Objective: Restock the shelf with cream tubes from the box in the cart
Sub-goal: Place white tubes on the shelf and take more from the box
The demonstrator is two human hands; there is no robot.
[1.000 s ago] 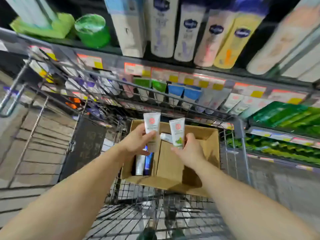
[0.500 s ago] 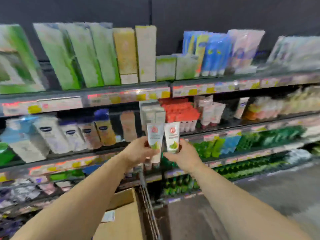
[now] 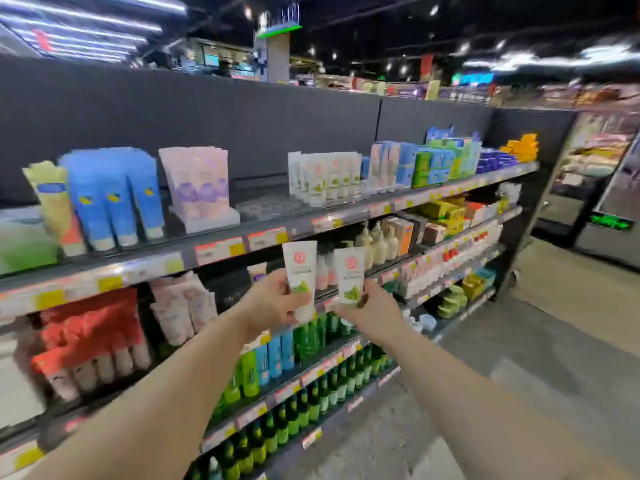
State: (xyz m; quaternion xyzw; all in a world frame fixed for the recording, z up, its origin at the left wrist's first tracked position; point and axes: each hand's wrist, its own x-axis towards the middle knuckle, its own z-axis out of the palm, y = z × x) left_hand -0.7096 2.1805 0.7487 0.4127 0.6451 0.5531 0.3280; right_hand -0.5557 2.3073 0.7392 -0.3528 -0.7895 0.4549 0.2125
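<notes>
My left hand [image 3: 277, 301] grips a white cream tube [image 3: 300, 271] with a red logo and green leaf print, cap end down. My right hand [image 3: 367, 308] holds a second matching cream tube [image 3: 349, 277] beside it. Both tubes stand upright in front of the second shelf level. On the top shelf [image 3: 346, 216], up and to the right of my hands, stands a row of matching white tubes [image 3: 327, 176]. To the left of that row is a bare clear tray [image 3: 266, 207]. The cart and its box are out of view.
Blue tubes [image 3: 114, 199] and pink-purple tubes [image 3: 197, 185] fill the top shelf's left side. Boxes [image 3: 433, 164] stand at its right. Lower shelves hold pump bottles [image 3: 377, 242], red packs [image 3: 90, 327] and green bottles [image 3: 311, 407]. The aisle floor [image 3: 519, 358] lies to the right.
Both hands lifted the two tubes out of the box in the cart and up in front of the shelves. My view swung from the cart up to the top shelf.
</notes>
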